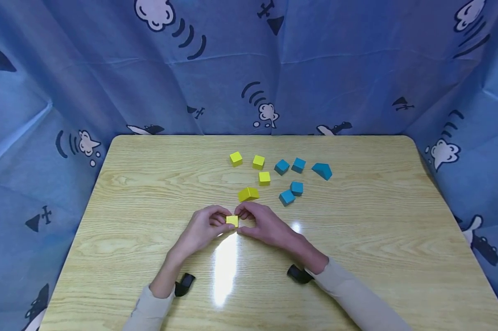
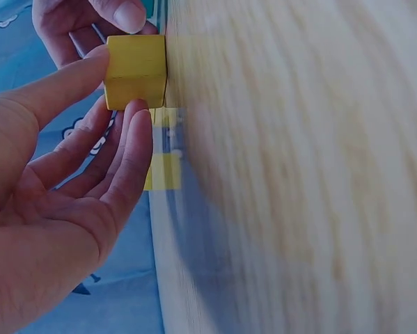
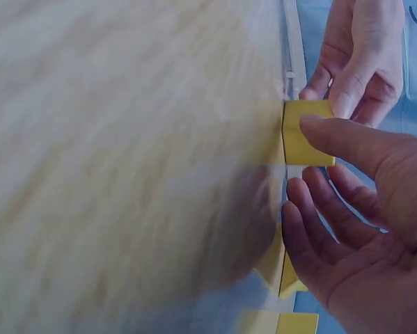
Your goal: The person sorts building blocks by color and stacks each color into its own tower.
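Observation:
A yellow cube point(image 1: 232, 221) is at the middle of the wooden table, between both hands. My left hand point(image 1: 202, 230) pinches it from the left, with thumb and fingertips on it in the left wrist view. On the right side of the cube is my right hand point(image 1: 267, 224), thumb and fingers parted and loosely bent. In the right wrist view its thumb point(image 3: 347, 142) overlaps the cube, and its fingertips point(image 3: 292, 212) lie just beyond; whether they touch it I cannot tell. Just behind the hands lies a yellow wedge-like block point(image 1: 248, 194).
Farther back are yellow cubes point(image 1: 264, 179). To their right sit several blue cubes point(image 1: 287, 197) and a blue wedge-like block point(image 1: 322, 171). The wooden table point(image 1: 149, 184) reaches a blue patterned cloth point(image 1: 232, 101) at the back and sides.

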Demonstrator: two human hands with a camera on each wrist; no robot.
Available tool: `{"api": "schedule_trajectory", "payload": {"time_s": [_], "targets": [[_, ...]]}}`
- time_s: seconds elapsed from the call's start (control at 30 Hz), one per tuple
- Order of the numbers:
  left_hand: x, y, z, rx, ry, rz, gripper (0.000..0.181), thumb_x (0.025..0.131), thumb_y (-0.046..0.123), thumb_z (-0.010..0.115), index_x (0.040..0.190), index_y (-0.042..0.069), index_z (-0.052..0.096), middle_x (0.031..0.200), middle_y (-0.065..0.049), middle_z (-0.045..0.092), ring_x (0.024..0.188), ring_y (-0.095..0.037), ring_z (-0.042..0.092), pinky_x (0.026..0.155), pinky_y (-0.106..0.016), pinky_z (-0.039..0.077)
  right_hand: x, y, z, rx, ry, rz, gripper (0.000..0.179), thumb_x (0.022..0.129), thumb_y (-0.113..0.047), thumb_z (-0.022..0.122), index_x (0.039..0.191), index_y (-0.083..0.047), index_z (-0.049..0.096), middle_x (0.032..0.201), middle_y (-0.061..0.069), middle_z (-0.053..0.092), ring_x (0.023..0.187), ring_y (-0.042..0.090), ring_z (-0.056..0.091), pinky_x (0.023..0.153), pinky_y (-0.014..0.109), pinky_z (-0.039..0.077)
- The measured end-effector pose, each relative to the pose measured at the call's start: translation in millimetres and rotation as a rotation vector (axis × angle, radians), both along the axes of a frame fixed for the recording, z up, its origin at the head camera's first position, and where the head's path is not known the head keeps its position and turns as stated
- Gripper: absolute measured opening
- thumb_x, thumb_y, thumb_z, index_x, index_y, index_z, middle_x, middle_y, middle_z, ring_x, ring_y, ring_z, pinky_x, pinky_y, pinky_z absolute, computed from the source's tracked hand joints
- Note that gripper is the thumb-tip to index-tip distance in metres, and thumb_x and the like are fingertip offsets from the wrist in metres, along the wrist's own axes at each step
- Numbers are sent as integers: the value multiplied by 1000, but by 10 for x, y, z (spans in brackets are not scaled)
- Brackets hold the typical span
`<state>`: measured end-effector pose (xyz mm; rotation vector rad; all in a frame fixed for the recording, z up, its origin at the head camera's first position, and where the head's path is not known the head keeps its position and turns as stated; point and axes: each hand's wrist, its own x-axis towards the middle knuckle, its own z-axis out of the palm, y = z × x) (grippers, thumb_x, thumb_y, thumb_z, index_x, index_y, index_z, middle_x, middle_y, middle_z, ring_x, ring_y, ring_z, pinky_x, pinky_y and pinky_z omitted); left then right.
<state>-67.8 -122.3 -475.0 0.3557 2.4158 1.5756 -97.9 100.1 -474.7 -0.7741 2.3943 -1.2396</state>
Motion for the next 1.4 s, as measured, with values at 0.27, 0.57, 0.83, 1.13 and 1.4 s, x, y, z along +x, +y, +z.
{"api": "schedule_trajectory", "payload": {"time_s": [0.27,0.57,0.83,1.13,1.4], "targets": [[1,-10,-12,8,10,-5,27,88,7,82,111,-2,70,94,-9,69,83,-17,69,75,-26,59,-117,106,77,11,58,-51,30,91,-8,79,118,-3,66,113,10,68,101,24,63,93,40,55],[-14,5,-23,0,9,-6,27,87,6,82,110,0,70,91,-6,69,80,-14,68,73,-26,59,-312,224,171,-17,211,-124,26,93,-7,77,116,0,66,110,13,69,100,29,65,91,43,57],[-4,-1,-23,5,-7,-4,26,88,5,82,110,0,70,91,-5,69,80,-14,68,73,-26,59,-491,332,160,-4,296,-181,29,94,-5,74,120,3,64,116,20,65,107,35,62,94,48,55],[-1,1,-19,16,4,-13,26,88,5,81,110,-1,69,90,-7,69,81,-15,68,73,-27,59,-653,439,84,108,331,-247,32,94,-8,75,122,2,64,120,17,63,113,33,59,98,46,50],[5,-2,-42,22,5,-16,25,89,7,81,110,-1,69,91,-7,69,81,-16,68,74,-27,59,-734,483,35,157,315,-239,38,94,-8,76,128,2,62,124,18,60,110,32,57,95,46,50]]}}
